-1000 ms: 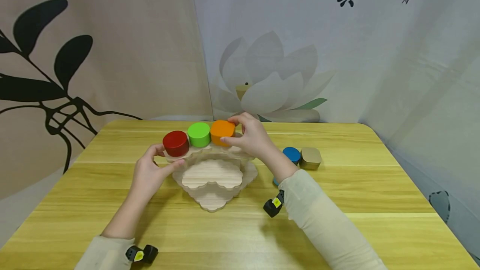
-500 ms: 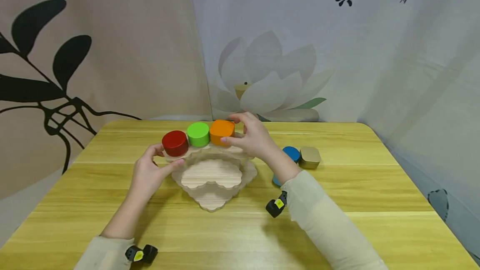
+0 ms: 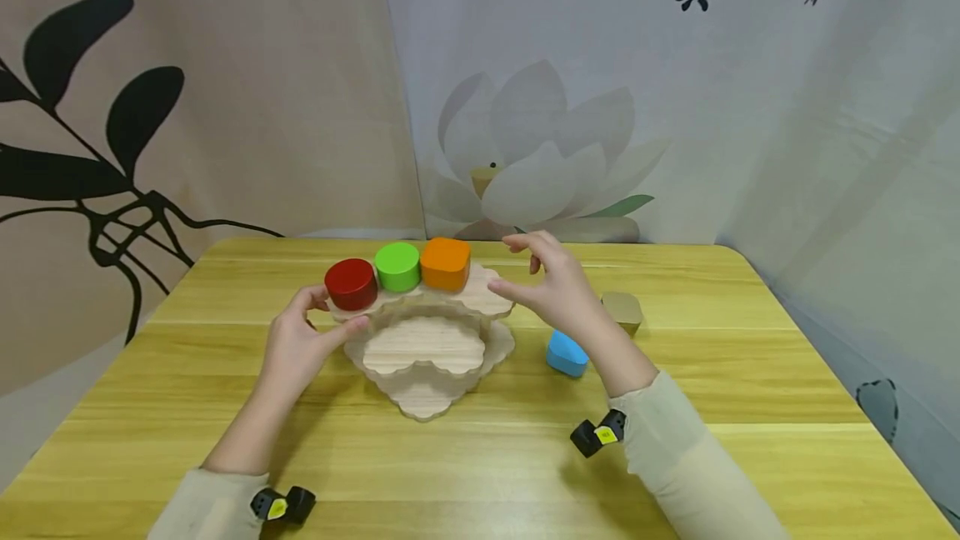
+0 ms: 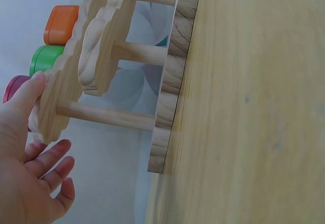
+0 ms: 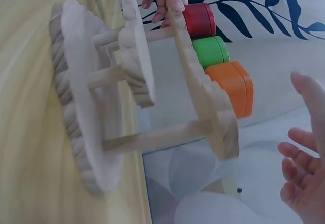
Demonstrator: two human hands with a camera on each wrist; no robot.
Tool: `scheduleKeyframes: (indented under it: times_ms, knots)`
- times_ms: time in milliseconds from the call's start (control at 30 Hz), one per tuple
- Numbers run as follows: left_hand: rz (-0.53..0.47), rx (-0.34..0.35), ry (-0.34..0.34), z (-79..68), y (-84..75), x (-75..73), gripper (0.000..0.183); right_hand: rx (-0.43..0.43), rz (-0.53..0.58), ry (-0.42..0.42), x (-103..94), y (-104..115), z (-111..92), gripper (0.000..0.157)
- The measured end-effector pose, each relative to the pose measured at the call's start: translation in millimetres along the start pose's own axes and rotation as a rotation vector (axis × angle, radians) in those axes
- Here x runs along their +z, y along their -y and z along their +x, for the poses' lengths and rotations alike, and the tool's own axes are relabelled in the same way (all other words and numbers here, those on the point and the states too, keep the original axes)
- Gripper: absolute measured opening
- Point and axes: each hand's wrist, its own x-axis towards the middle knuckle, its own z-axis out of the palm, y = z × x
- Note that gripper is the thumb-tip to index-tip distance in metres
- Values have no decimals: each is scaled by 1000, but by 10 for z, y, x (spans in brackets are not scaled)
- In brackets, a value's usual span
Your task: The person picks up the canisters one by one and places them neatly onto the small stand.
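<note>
We've pulled our right hand (image 3: 555,283) off the orange container (image 3: 446,263), fingers loose and empty; our left hand (image 3: 302,342) still pinches the wooden stand (image 3: 423,344) by the red container (image 3: 351,283).

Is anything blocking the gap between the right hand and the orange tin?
Nothing visible does. The space between the right hand and orange tin is open; the upper shelf only extends below it.

The scalloped wooden stand (image 3: 423,346) stood upright on the tabletop (image 3: 420,473), its upper tier (image 3: 486,290) raised on round posts (image 4: 106,115) and bearing, from left, a round red tin (image 3: 351,283), a round green tin (image 3: 398,266) and a rounded-square orange tin (image 3: 446,264).
</note>
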Motion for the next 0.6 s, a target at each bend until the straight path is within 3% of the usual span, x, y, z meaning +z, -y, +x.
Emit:
scheduleKeyframes:
  times_ms: [600]
  knots:
    - [0,-3,4,-1,-6,-1,66,38,-77,-3,-220,-538,-530,55]
